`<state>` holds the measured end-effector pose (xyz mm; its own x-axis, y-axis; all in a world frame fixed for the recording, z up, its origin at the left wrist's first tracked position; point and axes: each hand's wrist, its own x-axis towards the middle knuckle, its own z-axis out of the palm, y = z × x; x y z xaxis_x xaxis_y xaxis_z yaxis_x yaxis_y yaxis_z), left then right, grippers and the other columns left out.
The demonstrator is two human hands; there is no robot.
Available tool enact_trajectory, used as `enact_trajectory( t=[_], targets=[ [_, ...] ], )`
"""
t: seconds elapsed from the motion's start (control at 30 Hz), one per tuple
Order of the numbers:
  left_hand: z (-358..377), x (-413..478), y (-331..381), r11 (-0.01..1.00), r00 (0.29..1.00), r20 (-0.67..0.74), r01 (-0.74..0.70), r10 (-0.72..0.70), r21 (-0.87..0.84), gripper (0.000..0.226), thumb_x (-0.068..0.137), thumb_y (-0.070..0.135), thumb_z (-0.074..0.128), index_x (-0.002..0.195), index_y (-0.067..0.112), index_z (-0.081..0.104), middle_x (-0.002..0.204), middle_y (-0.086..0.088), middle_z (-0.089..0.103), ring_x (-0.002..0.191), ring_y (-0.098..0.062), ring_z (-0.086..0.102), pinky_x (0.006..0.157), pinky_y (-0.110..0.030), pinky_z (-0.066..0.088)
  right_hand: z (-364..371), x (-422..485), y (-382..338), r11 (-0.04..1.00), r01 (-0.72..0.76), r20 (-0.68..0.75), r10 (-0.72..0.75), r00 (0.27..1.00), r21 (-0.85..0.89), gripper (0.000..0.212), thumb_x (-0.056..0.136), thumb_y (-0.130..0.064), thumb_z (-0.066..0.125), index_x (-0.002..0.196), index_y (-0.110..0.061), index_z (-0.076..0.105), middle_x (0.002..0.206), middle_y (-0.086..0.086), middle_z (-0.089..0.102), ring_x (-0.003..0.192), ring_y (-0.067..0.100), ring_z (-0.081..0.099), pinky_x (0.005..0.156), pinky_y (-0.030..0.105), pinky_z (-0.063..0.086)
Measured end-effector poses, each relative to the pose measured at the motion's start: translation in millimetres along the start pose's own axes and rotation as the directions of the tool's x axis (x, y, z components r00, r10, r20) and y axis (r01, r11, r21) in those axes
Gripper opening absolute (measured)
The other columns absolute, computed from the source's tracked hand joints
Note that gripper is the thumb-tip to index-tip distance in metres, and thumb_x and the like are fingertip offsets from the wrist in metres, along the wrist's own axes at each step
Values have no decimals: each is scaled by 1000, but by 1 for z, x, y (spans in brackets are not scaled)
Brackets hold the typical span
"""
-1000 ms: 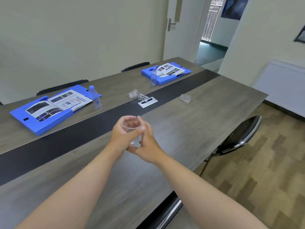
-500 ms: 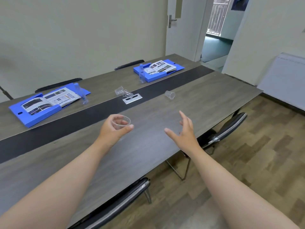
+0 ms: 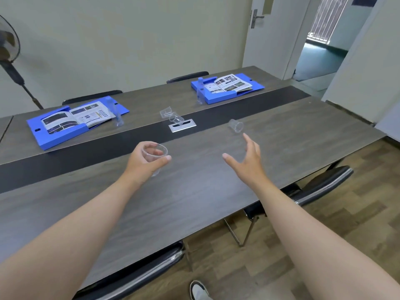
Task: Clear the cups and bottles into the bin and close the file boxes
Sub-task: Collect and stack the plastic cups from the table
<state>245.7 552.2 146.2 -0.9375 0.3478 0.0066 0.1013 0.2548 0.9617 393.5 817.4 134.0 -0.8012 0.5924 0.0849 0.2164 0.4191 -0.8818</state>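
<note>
Right hand has reached, spread, nearer tipped cup; left hand grips perhaps stacked cups.

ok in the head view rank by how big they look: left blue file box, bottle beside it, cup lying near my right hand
1. left blue file box
2. bottle
3. cup beyond the right hand

The box is clearly largest. The cup lies nearer the camera yet looks smaller than the bottle.

Head-worn camera looks forward and down across the table.
</note>
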Motion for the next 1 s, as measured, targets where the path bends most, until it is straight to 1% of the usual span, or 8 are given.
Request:
enact_trajectory(
  t=[0.1, 0.2, 0.37, 0.5, 0.67, 0.77, 0.87, 1.0],
  targets=[
    [11, 29, -5, 999, 998, -58, 35, -37, -29, 58, 65, 36, 89, 115, 29, 60, 106, 6, 72, 92, -10, 69, 69, -24, 50, 4, 42, 8, 1000, -3, 40, 3, 999, -3, 89, 89, -42, 74, 159, -29, 21, 160, 2, 22, 145, 19, 33, 107, 27, 30],
    [17, 53, -9, 997, 992, -97, 74, -77, -31, 58, 62, 41, 88, 112, 33, 59, 106, 6, 73, 98, -12, 69, 78, -28, 49, 8, 76, 11, 999, -30, 78, 32, 996, -23, 90, 88, -42, 75, 159, -27, 22, 160, 2, 23, 146, 18, 32, 108, 26, 28],
    [18, 102, 8, 995, 982, -161, 93, -98, -42, 58, 77, 24, 90, 126, 22, 58, 109, 3, 74, 101, -10, 70, 74, -22, 46, 20, 141, 2, 1000, 5, 121, -2, 993, -18, 89, 88, -41, 75, 159, -26, 23, 161, 2, 21, 148, 16, 30, 109, 23, 24],
    [13, 130, 19, 994, 978, -180, 100, -107, -51, 66, 69, 36, 89, 127, 25, 58, 111, 4, 74, 102, -10, 70, 75, -26, 48, 42, 188, -9, 998, 42, 180, -35, 983, -36, 88, 89, -40, 74, 159, -26, 22, 163, 4, 21, 150, 17, 25, 109, 24, 21],
    [1, 167, 15, 988, 957, -246, 137, -151, -74, 60, 73, 29, 89, 124, 25, 59, 114, -1, 74, 101, -15, 72, 73, -27, 50, 81, 262, -22, 995, 88, 287, -70, 955, -48, 92, 88, -41, 75, 160, -26, 21, 162, 4, 21, 148, 20, 31, 113, 30, 29],
    [-4, 193, 6, 983, 928, -325, 166, -183, -80, 63, 68, 33, 88, 123, 27, 58, 112, 0, 74, 98, -13, 73, 70, -25, 49, 114, 318, -19, 992, 111, 348, -83, 934, -62, 94, 86, -43, 77, 159, -26, 22, 162, 5, 21, 150, 22, 28, 118, 38, 29],
    [-6, 216, -3, 978, 891, -402, 184, -209, -100, 65, 62, 38, 86, 121, 27, 59, 110, 1, 73, 89, -7, 72, 69, -24, 51, 146, 368, -11, 991, 121, 412, -85, 907, -63, 95, 84, -45, 77, 159, -29, 21, 161, 4, 21, 148, 23, 28, 112, 34, 30],
    [3, 261, -32, 961, 820, -501, 234, -277, -149, 62, 63, 39, 86, 119, 32, 61, 110, 3, 74, 98, -11, 73, 75, -27, 52, 195, 440, 16, 988, 113, 480, -47, 876, -110, 96, 82, -48, 78, 159, -32, 21, 159, 3, 21, 146, 24, 32, 105, 31, 32]
  ],
)
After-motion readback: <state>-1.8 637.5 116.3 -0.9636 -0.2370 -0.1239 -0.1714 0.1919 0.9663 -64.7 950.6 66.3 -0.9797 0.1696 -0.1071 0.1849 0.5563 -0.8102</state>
